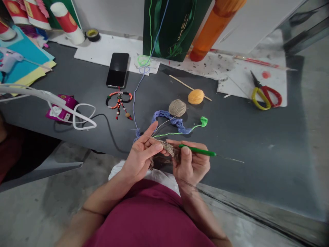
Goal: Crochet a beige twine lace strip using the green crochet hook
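Note:
My left hand [142,155] pinches a small beige crochet piece [168,148] between thumb and fingers, index finger raised with a beige strand over it. My right hand [190,164] grips a green-handled crochet hook [199,150], its metal end pointing right. The strand runs up to a beige yarn ball [177,107] on the dark table [244,137]. Behind my hands lie a blue crocheted strip [167,118] and a green yarn strand [197,124].
An orange yarn ball [195,96] and a wooden stick lie beyond. Red-yellow scissors [264,94] rest on white paper at right. A black phone [118,69], a bead bracelet [119,100], a green bag [172,27], an orange bottle [213,27] and a pink device [61,108] with white cable are nearby.

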Tool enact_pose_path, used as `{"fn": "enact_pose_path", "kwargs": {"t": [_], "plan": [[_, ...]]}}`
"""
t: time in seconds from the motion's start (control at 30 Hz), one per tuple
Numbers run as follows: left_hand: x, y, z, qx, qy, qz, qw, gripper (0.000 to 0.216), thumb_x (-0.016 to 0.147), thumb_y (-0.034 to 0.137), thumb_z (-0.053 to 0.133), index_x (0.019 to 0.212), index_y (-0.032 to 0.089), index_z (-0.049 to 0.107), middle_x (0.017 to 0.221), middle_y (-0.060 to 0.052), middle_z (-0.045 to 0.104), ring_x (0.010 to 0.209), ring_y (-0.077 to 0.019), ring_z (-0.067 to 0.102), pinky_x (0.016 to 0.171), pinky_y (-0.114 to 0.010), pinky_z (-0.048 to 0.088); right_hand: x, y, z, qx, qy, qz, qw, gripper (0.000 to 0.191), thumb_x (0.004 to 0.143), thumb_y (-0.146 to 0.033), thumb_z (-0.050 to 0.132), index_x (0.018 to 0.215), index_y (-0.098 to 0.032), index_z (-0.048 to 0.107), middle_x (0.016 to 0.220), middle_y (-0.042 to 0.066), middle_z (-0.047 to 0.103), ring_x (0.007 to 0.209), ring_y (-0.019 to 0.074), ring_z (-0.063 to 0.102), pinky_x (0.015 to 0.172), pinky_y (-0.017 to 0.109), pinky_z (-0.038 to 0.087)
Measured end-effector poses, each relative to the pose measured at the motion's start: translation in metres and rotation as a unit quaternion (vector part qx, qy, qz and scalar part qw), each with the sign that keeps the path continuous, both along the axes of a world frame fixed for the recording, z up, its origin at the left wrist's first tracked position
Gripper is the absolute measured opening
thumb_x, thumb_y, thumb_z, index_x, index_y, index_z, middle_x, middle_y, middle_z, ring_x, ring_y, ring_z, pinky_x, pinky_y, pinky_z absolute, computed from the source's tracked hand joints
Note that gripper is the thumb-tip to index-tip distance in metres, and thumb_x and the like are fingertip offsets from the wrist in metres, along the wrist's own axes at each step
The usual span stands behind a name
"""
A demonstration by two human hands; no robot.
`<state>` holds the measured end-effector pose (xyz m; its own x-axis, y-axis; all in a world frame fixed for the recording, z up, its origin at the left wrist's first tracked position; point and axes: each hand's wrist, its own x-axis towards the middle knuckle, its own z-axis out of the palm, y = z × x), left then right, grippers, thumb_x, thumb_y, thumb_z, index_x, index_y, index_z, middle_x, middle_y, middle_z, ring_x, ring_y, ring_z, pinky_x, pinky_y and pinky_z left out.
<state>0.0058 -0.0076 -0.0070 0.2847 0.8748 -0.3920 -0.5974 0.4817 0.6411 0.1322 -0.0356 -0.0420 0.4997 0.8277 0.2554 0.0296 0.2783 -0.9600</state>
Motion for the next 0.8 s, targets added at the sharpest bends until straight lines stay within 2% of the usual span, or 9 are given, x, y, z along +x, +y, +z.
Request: {"fn": "enact_pose_path", "kwargs": {"t": [0.1, 0.2, 0.33, 0.43, 0.67, 0.8], "plan": [[-0.002, 0.0, -0.002, 0.018, 0.021, -0.004, 1.0, 0.074, 0.077, 0.026, 0.091, 0.146, 0.027, 0.066, 0.071, 0.007, 0.067, 0.071, -0.0109, 0.067, 0.078, -0.026, 0.056, 0.003, -0.003, 0.002, -0.003, -0.008, 0.016, 1.0, 0.005, 0.1, -0.023, 0.064, 0.102, -0.026, 0.068, 0.083, 0.0, 0.085, 0.033, 0.0094, 0.055, 0.033, 0.022, 0.043], [-0.003, 0.0, -0.003, 0.009, 0.019, -0.002, 1.0, 0.07, 0.075, 0.025, 0.092, 0.141, 0.027, 0.069, 0.071, 0.007, 0.067, 0.07, -0.0112, 0.066, 0.077, -0.027, 0.056, 0.006, -0.003, 0.003, -0.002, -0.018, 0.032, 0.999, 0.006, 0.104, -0.025, 0.059, 0.105, -0.028, 0.065, 0.083, 0.0, 0.084, 0.03, 0.0085, 0.053, 0.03, 0.021, 0.04], [-0.004, 0.001, -0.002, 0.004, 0.001, -0.003, 1.0, 0.06, 0.072, 0.026, 0.094, 0.129, 0.027, 0.077, 0.071, 0.005, 0.067, 0.068, -0.0111, 0.065, 0.074, -0.027, 0.057, 0.009, 0.002, 0.005, 0.001, 0.008, 0.073, 0.997, 0.009, 0.108, -0.026, 0.052, 0.107, -0.029, 0.061, 0.078, -0.001, 0.083, 0.041, 0.0137, 0.067, 0.04, 0.024, 0.053], [-0.004, 0.001, 0.0, 0.01, 0.007, -0.008, 1.0, 0.055, 0.073, 0.026, 0.094, 0.125, 0.027, 0.08, 0.073, 0.004, 0.067, 0.068, -0.0113, 0.063, 0.072, -0.027, 0.056, 0.007, 0.008, 0.008, 0.004, 0.05, 0.108, 0.993, 0.012, 0.11, -0.027, 0.048, 0.106, -0.029, 0.059, 0.071, -0.003, 0.081, 0.042, 0.0155, 0.069, 0.044, 0.026, 0.058], [0.001, -0.005, -0.002, 0.099, 0.04, -0.009, 0.994, 0.054, 0.083, 0.029, 0.087, 0.135, 0.034, 0.075, 0.077, 0.004, 0.071, 0.068, -0.0121, 0.065, 0.072, -0.029, 0.056, -0.007, 0.011, 0.009, 0.021, 0.131, 0.146, 0.98, 0.004, 0.102, -0.027, 0.065, 0.1, -0.027, 0.068, 0.081, -0.002, 0.084, 0.036, 0.0092, 0.061, 0.031, 0.018, 0.04], [0.0, -0.004, -0.003, 0.095, 0.081, 0.003, 0.992, 0.054, 0.082, 0.032, 0.088, 0.134, 0.03, 0.076, 0.091, 0.0, 0.078, 0.077, -0.013, 0.068, 0.079, -0.03, 0.058, 0.001, 0.009, 0.007, 0.029, 0.072, 0.136, 0.988, 0.007, 0.101, -0.022, 0.067, 0.103, -0.026, 0.072, 0.089, 0.0, 0.086, 0.037, 0.0084, 0.062, 0.031, 0.018, 0.043]]}}
